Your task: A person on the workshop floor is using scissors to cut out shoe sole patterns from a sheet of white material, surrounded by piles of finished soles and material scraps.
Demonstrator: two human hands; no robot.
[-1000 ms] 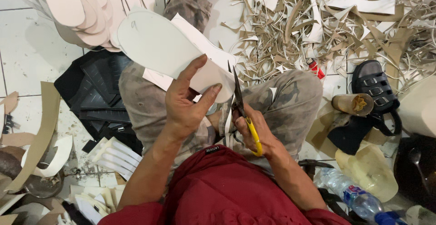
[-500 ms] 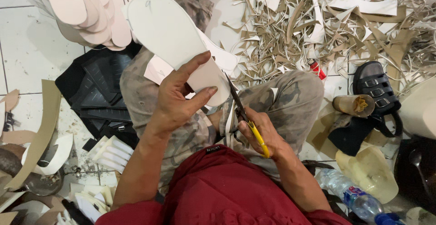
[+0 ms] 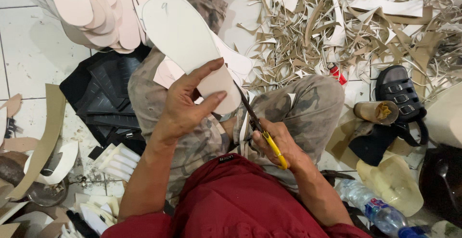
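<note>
Left hand (image 3: 185,106): closed on the heel end of a white sole-shaped cutout (image 3: 185,41), thumb on top, fingers curled beneath.
Cutout: held above the lap, toe end pointing away toward the stacked soles (image 3: 91,12).
Right hand (image 3: 276,146): fingers wrapped through the yellow handles of the scissors (image 3: 257,122), gripping them.
Scissors: blades meet the cutout's heel edge, just beside the left fingertips.
Edges: a loose trimmed strip hangs by the blades.
Room: offcut pile (image 3: 365,21) at far right; sandal (image 3: 399,91), water bottle (image 3: 370,206) well apart; bare tile (image 3: 29,55) on the left.
</note>
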